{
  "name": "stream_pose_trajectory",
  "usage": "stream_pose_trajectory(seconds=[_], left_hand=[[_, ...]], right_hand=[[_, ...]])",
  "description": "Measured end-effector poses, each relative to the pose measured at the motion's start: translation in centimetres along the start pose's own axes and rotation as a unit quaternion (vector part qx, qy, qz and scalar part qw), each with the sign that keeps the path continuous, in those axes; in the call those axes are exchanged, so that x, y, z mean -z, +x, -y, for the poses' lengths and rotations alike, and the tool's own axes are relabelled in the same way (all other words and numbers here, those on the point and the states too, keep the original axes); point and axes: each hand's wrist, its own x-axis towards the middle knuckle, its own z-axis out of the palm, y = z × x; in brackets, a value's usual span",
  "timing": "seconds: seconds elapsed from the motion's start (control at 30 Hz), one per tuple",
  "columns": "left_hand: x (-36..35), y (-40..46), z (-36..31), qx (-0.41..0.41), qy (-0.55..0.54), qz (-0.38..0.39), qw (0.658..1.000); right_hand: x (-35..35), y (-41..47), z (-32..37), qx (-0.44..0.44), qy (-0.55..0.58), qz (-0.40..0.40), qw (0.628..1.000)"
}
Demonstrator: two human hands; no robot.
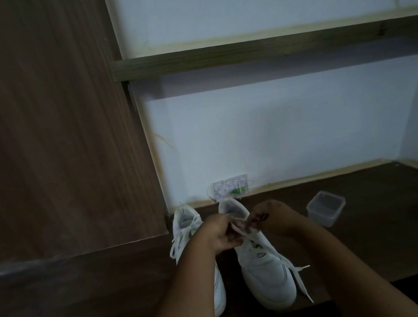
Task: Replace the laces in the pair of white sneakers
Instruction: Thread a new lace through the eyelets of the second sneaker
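Two white sneakers stand side by side on a dark wooden desk, toes toward me. The left sneaker has its lace tied and is partly hidden by my left forearm. The right sneaker is partly laced, with open eyelets showing. My left hand and my right hand meet over its upper eyelets, each pinching the white lace. A loose lace end trails off the shoe's right side onto the desk.
A clear plastic container sits right of the shoes. A small white packet with green print leans on the wall behind them. A brown wooden panel stands close on the left, and a shelf runs overhead.
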Motion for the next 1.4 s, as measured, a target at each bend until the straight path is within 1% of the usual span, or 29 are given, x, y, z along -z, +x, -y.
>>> stream_pose_trajectory(seconds=[0.1,0.13,0.17,0.2,0.23,0.27,0.3,0.33,0.37,0.4,0.43,0.5,0.6,0.67,0.73,0.83,0.93,1.0,1.07,1.1,1.13,1.17,1.2,1.23,1.27,1.3,1.33,1.37,1.4], left_hand=[[0.3,0.0,-0.5,0.012,-0.152,0.033,0.988],[0.3,0.0,-0.8,-0.005,-0.187,0.038,0.982],[0.3,-0.2,-1.0,-0.028,-0.198,0.044,0.979],[0.1,-0.6,-1.3,-0.057,-0.169,0.043,0.983],[0.0,-0.9,-1.3,-0.095,-0.093,0.03,0.991],[-0.1,-1.3,-1.3,-0.143,0.021,0.004,0.989],[-0.2,-1.4,-1.1,-0.193,0.15,-0.022,0.969],[-0.2,-1.2,-0.7,-0.243,0.27,-0.037,0.931],[-0.4,-0.8,-0.2,-0.287,0.368,-0.043,0.883],[-0.6,-0.6,0.1,-0.317,0.434,-0.047,0.842],[-0.8,-0.5,0.3,-0.339,0.475,-0.056,0.81],[-1.0,0.0,0.6,-0.37,0.512,-0.092,0.77],[-1.4,0.5,0.9,-0.44,0.526,-0.162,0.709],[-1.6,1.0,1.2,-0.463,0.523,-0.196,0.688],[-1.8,1.3,1.4,-0.481,0.509,-0.211,0.682],[-2.1,1.5,1.5,-0.508,0.466,-0.188,0.699],[-1.8,2.0,1.7,-0.518,0.461,-0.168,0.701],[-1.7,2.1,1.7,-0.492,0.465,-0.194,0.71],[-1.8,1.5,1.0,-0.441,0.474,-0.221,0.73],[-1.8,1.2,0.6,-0.403,0.479,-0.203,0.753],[-1.8,0.8,0.3,-0.357,0.478,-0.156,0.787],[-1.6,0.3,0.1,-0.304,0.461,-0.089,0.829],[-1.4,-0.3,-0.1,-0.242,0.419,-0.029,0.875],[-1.1,-1.0,-0.1,-0.183,0.358,0.013,0.915],[-0.7,-1.3,-0.2,-0.149,0.284,0.034,0.947],[-0.2,-1.3,-0.3,-0.136,0.207,0.038,0.968],[0.1,-1.1,-0.5,-0.134,0.14,0.041,0.98],[0.3,-1.0,-0.6,-0.134,0.091,0.045,0.986],[0.4,-1.0,-0.6,-0.137,0.07,0.052,0.987]], right_hand=[[1.4,-0.6,-1.1,-0.072,0.148,-0.101,0.981],[2.0,-0.8,-1.2,-0.082,0.15,-0.113,0.979],[2.6,-0.9,-1.4,-0.088,0.099,-0.098,0.986],[3.3,-1.1,-1.4,-0.089,0.019,-0.059,0.994],[3.8,-1.3,-1.2,-0.083,-0.061,-0.017,0.995],[4.2,-1.4,-0.8,-0.067,-0.108,0.006,0.992],[4.4,-1.4,-0.3,-0.038,-0.118,0.011,0.992],[4.3,-1.4,0.2,-0.005,-0.101,0.001,0.995],[3.9,-1.3,0.7,0.018,-0.076,-0.014,0.997],[3.4,-1.2,1.1,0.032,-0.046,-0.03,0.998],[2.8,-0.9,1.4,0.039,-0.018,-0.047,0.998],[1.5,-0.5,1.3,0.031,0.025,-0.09,0.995],[-0.2,-0.1,0.5,-0.007,0.105,-0.168,0.98],[-1.2,0.2,-0.2,-0.022,0.152,-0.195,0.969],[-2.0,0.4,-0.7,-0.036,0.153,-0.22,0.963],[-2.6,0.7,-0.9,-0.073,0.154,-0.242,0.955],[-3.6,1.3,-1.5,-0.113,0.182,-0.227,0.95],[-4.1,1.9,-2.0,-0.119,0.172,-0.233,0.95],[-3.8,2.0,-1.9,-0.132,0.15,-0.248,0.948],[-3.5,1.9,-1.8,-0.137,0.14,-0.262,0.945],[-3.1,1.7,-1.8,-0.138,0.143,-0.27,0.942],[-2.7,1.5,-1.8,-0.133,0.148,-0.267,0.943],[-2.2,1.4,-2.0,-0.119,0.148,-0.247,0.95],[-1.5,0.9,-2.0,-0.097,0.149,-0.207,0.962],[-1.0,0.6,-2.0,-0.07,0.152,-0.15,0.975],[-0.7,0.3,-2.1,-0.04,0.144,-0.086,0.985],[-0.5,0.0,-1.9,-0.015,0.129,-0.037,0.991],[-0.6,-0.3,-1.6,0.002,0.111,-0.017,0.994],[-0.8,-0.5,-1.3,0.013,0.098,-0.031,0.995]])
